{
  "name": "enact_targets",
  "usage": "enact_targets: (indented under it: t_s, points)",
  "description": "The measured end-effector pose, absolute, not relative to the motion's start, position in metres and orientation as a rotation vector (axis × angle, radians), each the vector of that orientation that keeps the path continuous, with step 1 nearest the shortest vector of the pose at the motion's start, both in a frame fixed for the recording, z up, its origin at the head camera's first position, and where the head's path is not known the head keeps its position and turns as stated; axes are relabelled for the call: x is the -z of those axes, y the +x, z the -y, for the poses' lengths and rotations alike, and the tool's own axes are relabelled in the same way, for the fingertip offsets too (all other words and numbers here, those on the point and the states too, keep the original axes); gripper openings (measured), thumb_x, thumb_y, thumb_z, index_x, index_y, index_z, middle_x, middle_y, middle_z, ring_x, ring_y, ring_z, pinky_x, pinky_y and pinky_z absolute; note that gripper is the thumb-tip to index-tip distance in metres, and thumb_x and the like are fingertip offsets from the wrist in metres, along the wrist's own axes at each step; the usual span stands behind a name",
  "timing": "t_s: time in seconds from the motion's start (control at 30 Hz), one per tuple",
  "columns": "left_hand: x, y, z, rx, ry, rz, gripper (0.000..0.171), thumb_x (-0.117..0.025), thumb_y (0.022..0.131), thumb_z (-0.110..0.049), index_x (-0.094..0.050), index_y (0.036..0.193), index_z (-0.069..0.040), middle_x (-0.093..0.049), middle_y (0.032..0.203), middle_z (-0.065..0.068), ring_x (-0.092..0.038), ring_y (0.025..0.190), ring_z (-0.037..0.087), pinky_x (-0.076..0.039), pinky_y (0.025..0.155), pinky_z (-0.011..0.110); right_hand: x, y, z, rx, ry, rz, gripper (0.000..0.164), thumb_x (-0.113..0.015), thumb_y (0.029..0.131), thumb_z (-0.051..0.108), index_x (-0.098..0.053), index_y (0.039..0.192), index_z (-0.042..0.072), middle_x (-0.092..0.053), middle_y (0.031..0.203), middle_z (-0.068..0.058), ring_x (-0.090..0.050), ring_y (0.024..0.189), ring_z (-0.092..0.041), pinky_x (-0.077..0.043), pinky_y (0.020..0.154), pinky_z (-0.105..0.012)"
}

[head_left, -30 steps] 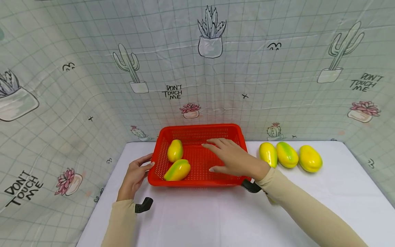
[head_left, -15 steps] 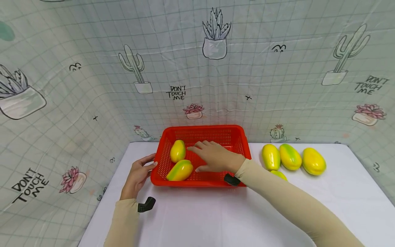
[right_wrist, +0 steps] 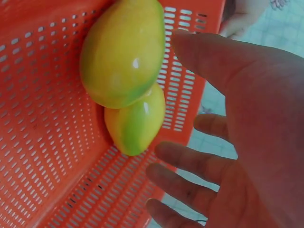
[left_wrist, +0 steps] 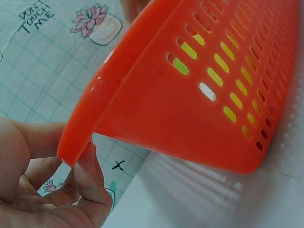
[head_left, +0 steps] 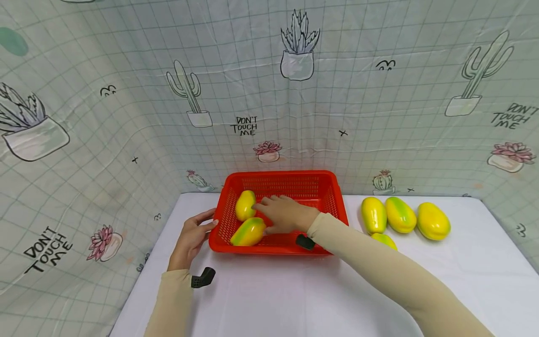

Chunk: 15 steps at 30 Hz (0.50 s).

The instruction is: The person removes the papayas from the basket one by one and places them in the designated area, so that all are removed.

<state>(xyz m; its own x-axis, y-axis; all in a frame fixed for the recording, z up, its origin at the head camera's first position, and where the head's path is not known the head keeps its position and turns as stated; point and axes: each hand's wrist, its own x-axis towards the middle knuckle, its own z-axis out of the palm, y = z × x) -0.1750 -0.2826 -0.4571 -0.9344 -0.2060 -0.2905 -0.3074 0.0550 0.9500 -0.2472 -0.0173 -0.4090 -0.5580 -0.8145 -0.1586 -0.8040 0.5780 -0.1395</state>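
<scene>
A red plastic basket (head_left: 290, 250) stands on the table against the backdrop. In its left part lie two yellow-green mangoes: a rear mango (head_left: 245, 206) and a front mango (head_left: 248, 232). My left hand (head_left: 194, 238) pinches the basket's left rim, thumb and fingers on either side of it in the left wrist view. Over the basket's middle, my right hand (head_left: 283, 214) reaches left with its fingers extended and spread, holding nothing. Its fingertips overlap the edges of both mangoes in the head view. In the right wrist view, the palm (right_wrist: 266, 142) faces the two mangoes.
Right of the basket, several more mangoes lie on the white table (head_left: 269, 299), among them a rightmost mango (head_left: 433, 221) and a near one (head_left: 384, 241) partly hidden by the right sleeve. A printed cloth (head_left: 236, 84) hangs behind and at the sides.
My right hand has moved left and down over the basket to the two mangoes, fingers still spread. My left hand keeps its hold on the rim. The head view has shifted slightly.
</scene>
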Motion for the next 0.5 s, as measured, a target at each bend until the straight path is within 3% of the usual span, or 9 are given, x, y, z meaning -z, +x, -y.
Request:
enact_targets:
  t_s: [0.5]
  points:
    - [0.457,-0.176,0.283,-1.993,-0.594,-2.24,0.053,-0.059,0.106,-0.005,-0.048,0.158,-0.003,-0.045,0.158,0.021,-0.057,0.126,0.032,-0.059,0.088,0.02,0.417,-0.246,0.042,0.068,-1.271,-2.505,0.062,-0.075,0.1,0.038,-0.053,0.156,0.025,-0.059,0.153,-0.005,-0.055,0.139,-0.026,-0.044,0.117,-0.05]
